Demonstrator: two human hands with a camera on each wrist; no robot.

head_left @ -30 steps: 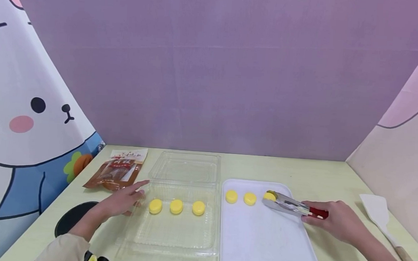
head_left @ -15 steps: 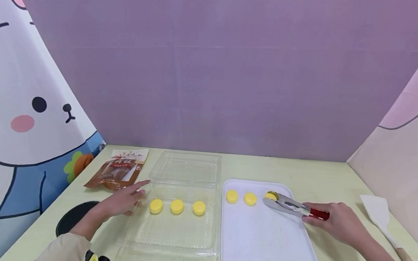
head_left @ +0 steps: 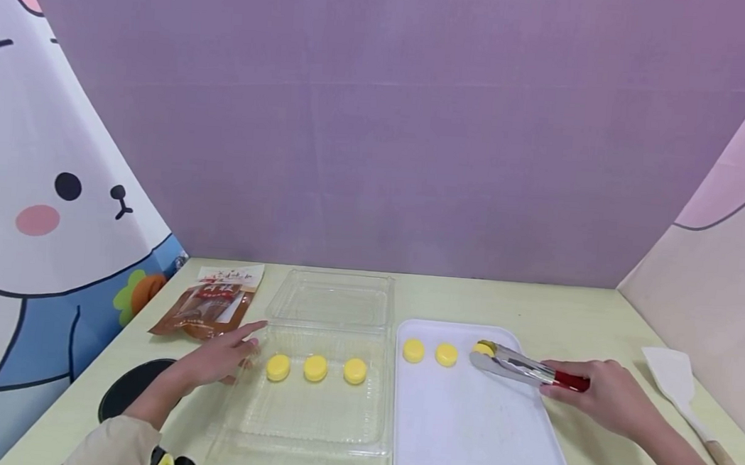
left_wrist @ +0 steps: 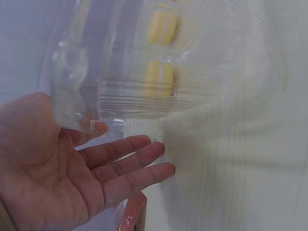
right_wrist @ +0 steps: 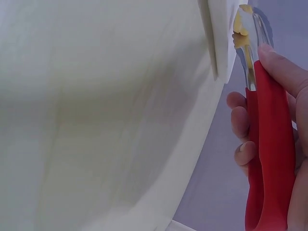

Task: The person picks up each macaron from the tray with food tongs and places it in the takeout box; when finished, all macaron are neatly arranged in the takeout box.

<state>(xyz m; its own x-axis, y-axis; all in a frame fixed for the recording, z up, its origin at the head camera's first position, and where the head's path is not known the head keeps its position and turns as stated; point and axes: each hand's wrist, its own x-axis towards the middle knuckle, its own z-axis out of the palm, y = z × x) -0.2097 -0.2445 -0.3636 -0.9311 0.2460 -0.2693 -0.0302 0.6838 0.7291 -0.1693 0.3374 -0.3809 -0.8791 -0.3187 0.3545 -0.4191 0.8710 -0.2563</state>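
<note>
My right hand (head_left: 602,392) grips metal tongs (right_wrist: 274,144) by their red handles. The tongs' tips are around a yellow macaron (head_left: 482,349) at the far right of the white tray (head_left: 469,437). Two more macarons stand to its left on the tray, the nearer one (head_left: 446,354) just beside the tongs. At the left edge of the clear plastic container (head_left: 310,417) is my left hand (head_left: 211,361), its fingers extended and the container's corner overlapping the thumb side in the left wrist view. Three macarons (left_wrist: 161,27) with pale filling sit in a row inside the container, whose lid (head_left: 336,298) lies back.
A brown food packet (head_left: 208,304) lies at the back left, beyond the left hand. Left of the forearm is a round black object (head_left: 129,388), partly covered by it. A white spatula (head_left: 671,379) with a wooden handle lies at the far right.
</note>
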